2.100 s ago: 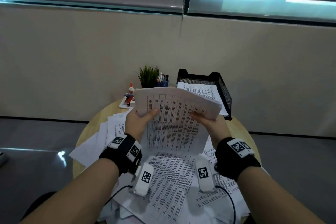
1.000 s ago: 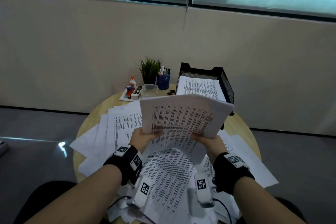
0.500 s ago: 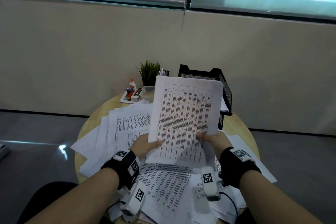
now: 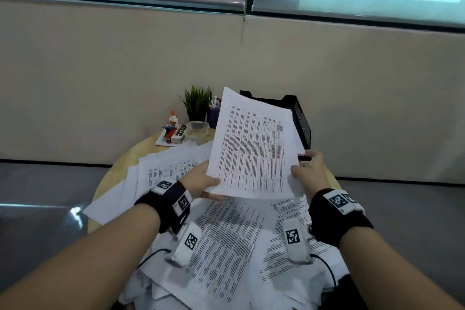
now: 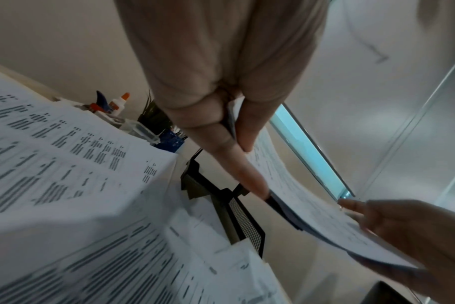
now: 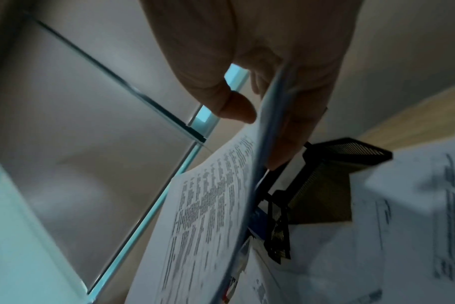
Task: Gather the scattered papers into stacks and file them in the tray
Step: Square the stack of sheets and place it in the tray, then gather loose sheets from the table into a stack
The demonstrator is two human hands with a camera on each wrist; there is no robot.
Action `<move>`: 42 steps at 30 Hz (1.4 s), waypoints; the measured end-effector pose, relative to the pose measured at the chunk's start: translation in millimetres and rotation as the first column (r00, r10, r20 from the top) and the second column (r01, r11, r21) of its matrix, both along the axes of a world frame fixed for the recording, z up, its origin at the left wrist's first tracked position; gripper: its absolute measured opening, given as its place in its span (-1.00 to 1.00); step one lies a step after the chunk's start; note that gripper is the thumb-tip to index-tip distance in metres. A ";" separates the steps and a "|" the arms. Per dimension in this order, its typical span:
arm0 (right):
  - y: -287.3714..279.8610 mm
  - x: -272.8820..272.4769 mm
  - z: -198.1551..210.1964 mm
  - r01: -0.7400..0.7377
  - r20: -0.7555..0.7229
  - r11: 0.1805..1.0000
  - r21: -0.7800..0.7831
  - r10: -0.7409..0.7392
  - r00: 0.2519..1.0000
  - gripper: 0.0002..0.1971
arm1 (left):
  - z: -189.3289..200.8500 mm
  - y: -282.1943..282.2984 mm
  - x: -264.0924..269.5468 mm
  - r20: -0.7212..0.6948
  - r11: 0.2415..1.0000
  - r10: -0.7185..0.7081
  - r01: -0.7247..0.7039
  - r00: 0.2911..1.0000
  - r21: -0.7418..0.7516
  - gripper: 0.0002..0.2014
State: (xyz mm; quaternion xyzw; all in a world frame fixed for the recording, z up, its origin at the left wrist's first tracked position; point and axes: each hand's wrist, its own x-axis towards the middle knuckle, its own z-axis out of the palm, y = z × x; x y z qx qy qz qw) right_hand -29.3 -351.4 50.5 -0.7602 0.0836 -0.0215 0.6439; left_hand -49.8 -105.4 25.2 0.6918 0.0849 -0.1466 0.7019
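I hold a stack of printed papers (image 4: 254,148) above the table, long side up and tilted right. My left hand (image 4: 214,187) pinches its lower left corner, thumb on top and fingers beneath. My right hand (image 4: 302,168) grips its lower right edge. In the left wrist view my left hand (image 5: 234,133) pinches the stack (image 5: 312,205), and my right hand (image 5: 403,230) holds the far edge. In the right wrist view my right hand (image 6: 260,107) has its thumb over the stack (image 6: 208,216). The black mesh tray (image 4: 300,121) stands behind it, mostly hidden. Scattered papers (image 4: 226,234) cover the table.
The round wooden table (image 4: 118,166) stands against a beige wall. At its back left are a potted plant (image 4: 196,103), a blue pen cup (image 4: 213,114), a glue bottle (image 4: 173,118) and a clear plastic box (image 4: 197,129). Loose sheets overhang the near edge.
The stack has turned from lying wide to standing long side up, and now leans right in front of the tray. Both hands have slid to its lower corners.
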 end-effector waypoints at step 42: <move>-24.6 44.3 -27.0 -0.083 -0.057 0.538 -0.839 0.064 0.996 -0.59 | -46.0 -9.2 56.2 0.087 0.521 -0.157 0.008 0.984 0.854 -0.43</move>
